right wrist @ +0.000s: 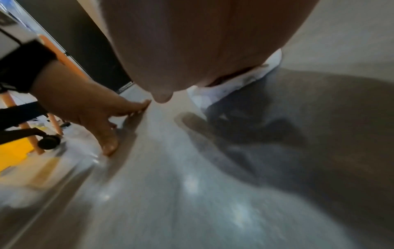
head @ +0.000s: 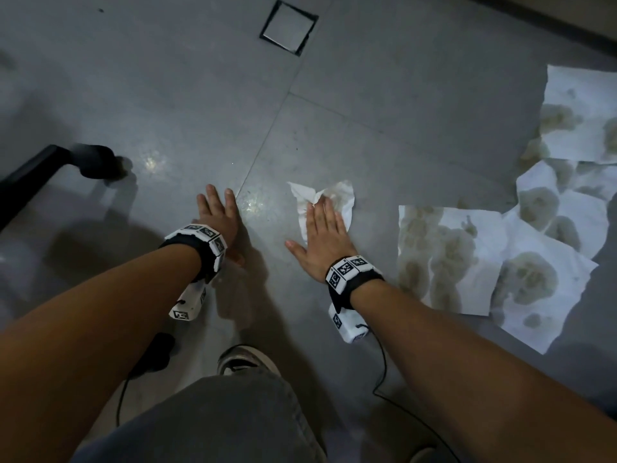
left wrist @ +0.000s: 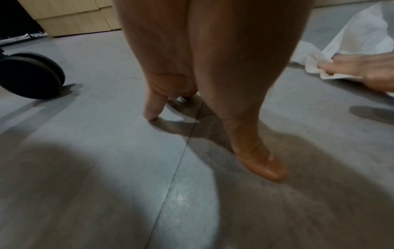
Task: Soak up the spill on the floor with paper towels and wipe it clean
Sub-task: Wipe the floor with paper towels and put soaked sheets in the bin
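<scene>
Head view: the crumpled paper towel (head: 329, 205) lies on the grey floor (head: 167, 95), its long axis running away from the person. The right hand (head: 322, 240) presses flat on its near end, fingers straight, a released grip. Left of the towel, the left hand (head: 218, 217) is braced on the floor, fingers spread, holding nothing. Right of the towel lie stained sheets (head: 467, 259), overlapping. A floor hatch (head: 288, 26) sits beyond the towel; a chair caster (head: 96, 162) is far left of it.

Left wrist view: fingertips (left wrist: 150, 114) and thumb touch the floor beside a tile seam; the towel (left wrist: 351, 42) is at the right.

Right wrist view, blurred: the towel (right wrist: 213, 94) shows under the palm.
</scene>
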A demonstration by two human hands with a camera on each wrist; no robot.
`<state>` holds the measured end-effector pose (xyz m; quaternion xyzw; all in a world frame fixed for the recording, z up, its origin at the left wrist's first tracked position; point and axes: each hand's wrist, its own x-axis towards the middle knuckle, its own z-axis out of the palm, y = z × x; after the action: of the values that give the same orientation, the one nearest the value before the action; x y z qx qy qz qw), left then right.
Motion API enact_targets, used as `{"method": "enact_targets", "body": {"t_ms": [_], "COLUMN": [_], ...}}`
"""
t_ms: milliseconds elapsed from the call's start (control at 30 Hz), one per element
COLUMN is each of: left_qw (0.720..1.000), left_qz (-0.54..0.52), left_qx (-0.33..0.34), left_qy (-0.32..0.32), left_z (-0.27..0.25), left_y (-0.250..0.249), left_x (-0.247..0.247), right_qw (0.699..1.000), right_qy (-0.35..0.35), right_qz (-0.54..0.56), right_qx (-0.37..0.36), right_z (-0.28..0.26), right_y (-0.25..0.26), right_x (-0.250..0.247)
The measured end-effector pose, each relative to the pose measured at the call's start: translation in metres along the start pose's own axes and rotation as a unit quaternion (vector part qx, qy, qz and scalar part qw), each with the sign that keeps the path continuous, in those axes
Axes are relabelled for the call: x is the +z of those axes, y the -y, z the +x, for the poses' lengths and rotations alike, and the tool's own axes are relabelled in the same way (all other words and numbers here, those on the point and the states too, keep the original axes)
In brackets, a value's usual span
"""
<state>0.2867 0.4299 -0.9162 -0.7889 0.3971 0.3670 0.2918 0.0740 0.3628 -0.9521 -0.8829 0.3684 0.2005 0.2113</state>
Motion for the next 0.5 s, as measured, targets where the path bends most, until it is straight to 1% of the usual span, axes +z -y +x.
{"method": "enact_targets", "body": {"t_ms": [33,133,200,300,400,500], "left_qw": [1.0,1.0,1.0,1.0,1.0,1.0], "left_qz": [0.0,0.007,0.006,0.005,0.009,0.006], "left_qx": [-0.002,-0.013,-0.015,-0.006,-0.008,-0.004], "left_qy": [-0.001,0.0,0.003,-0.002,0.001,-0.001], "left_z": [0.0,0.0,-0.002,-0.004,-0.003,-0.003], "left_y": [0.0,-0.004,-0.004,-0.004,-0.006,-0.002], "left_x": [0.0,-0.001,-0.002,-0.002,-0.003,-0.003], "right_qw": [1.0,0.998,0.997,0.996,0.997,0.998], "right_qy": [0.003,-0.022,-0.013,-0.013,-0.011,-0.022], "right_qz": [0.013,0.006,-0.006,-0.061,-0.041,-0.016], "right_qx": [-0.007,-0.058,-0.074,-0.062,-0.066,-0.047], "right_z": [0.002,0.019,0.03,0.032,0.036,0.049], "right_y": [0.002,0.019,0.028,0.031,0.03,0.02], "right_x": [-0.005,-0.016,-0.016,-0.009,-0.017,-0.027]}}
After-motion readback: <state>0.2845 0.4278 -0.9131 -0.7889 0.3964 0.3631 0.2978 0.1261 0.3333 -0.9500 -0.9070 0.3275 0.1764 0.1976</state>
